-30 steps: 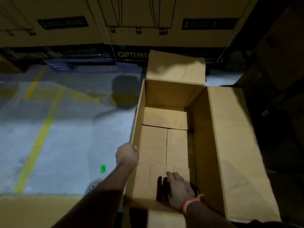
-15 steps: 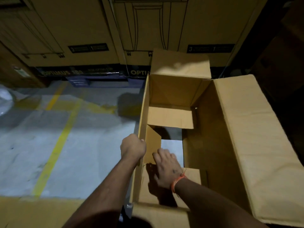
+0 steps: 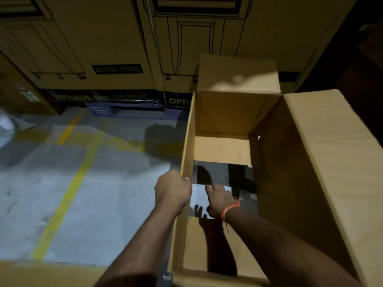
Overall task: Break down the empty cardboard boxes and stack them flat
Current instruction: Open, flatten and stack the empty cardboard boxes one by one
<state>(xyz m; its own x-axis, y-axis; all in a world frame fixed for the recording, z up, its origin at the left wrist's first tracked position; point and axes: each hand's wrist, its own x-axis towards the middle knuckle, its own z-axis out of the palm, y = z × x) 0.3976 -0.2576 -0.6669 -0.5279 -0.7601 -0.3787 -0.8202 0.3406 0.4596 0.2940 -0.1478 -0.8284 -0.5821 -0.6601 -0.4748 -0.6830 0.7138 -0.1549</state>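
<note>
An open cardboard box (image 3: pixel 290 162) stands on the concrete floor (image 3: pixel 83 193) at the right of the view, its top flaps folded outward: one flap (image 3: pixel 238 73) rises at the far end and a long one (image 3: pixel 335 152) spreads to the right. The left hand (image 3: pixel 173 190) is curled round the upper edge of the box's left wall (image 3: pixel 187 141), gripping it near the middle of its length. The right hand (image 3: pixel 219 200) is down inside the box with its fingers stretched forward and loosely spread, holding nothing that shows; whether the fingertips touch anything cannot be told. An orange thread bracelet (image 3: pixel 231 209) sits on that wrist. The bottom of the box is partly open: a far bottom flap (image 3: pixel 222 150) and a near bottom flap (image 3: pixel 207 245) lie flat, and between them the grey floor shows through the gap, crossed by the shadows of the hand. Yellow painted lines (image 3: pixel 68 199) run over the floor at the left. Behind the box, along the top of the view, stand large printed cartons (image 3: pixel 103 48) with line drawings and dark labels, and a band of lettering reading OPTIMUS (image 3: pixel 83 97) runs along their base. A strip of flat cardboard (image 3: pixel 51 274) lies at the lower left edge
</note>
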